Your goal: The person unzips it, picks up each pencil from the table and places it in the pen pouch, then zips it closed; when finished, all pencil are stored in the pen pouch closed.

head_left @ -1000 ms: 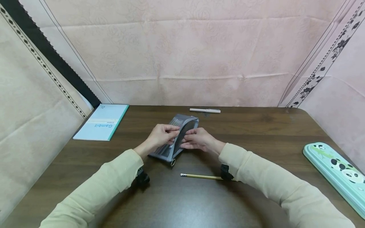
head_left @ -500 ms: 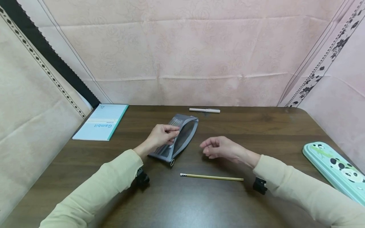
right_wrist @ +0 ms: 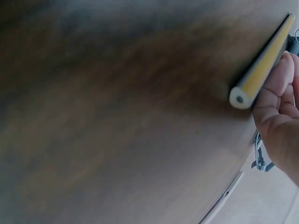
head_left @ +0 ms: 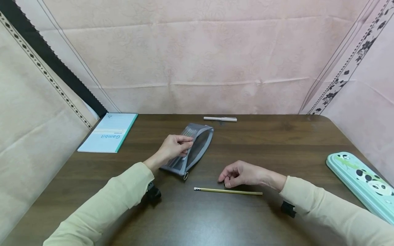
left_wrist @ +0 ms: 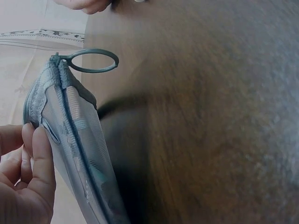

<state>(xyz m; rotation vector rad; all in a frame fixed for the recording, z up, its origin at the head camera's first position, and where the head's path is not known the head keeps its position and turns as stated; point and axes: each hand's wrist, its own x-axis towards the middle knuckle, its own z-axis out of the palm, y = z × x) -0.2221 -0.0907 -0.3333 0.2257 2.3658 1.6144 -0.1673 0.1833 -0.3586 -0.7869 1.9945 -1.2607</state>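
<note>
A grey see-through zip pouch (head_left: 201, 145) lies slanted on the table, its mouth gaping and a ring pull at its near end. My left hand (head_left: 173, 147) pinches the pouch's left edge between thumb and fingers; the left wrist view shows the fingers (left_wrist: 39, 154) on the fabric. Just in front of me lies a yellow pencil (head_left: 231, 191), its eraser end to the left. Close beyond the pencil hovers my right hand (head_left: 243, 175), fingers loosely bent and holding nothing. In the right wrist view the pencil's unsharpened end (right_wrist: 240, 98) appears beside that hand.
A white pen (head_left: 220, 119) lies near the table's far edge. At the far left is a light blue notepad (head_left: 107, 133). A mint green panda case (head_left: 363, 181) rests at the right. Pale cloth (head_left: 197, 61) hangs behind and beside the table.
My right hand has left the pouch's mouth and moved right, then down towards the pencil. The left hand stays on the pouch.
</note>
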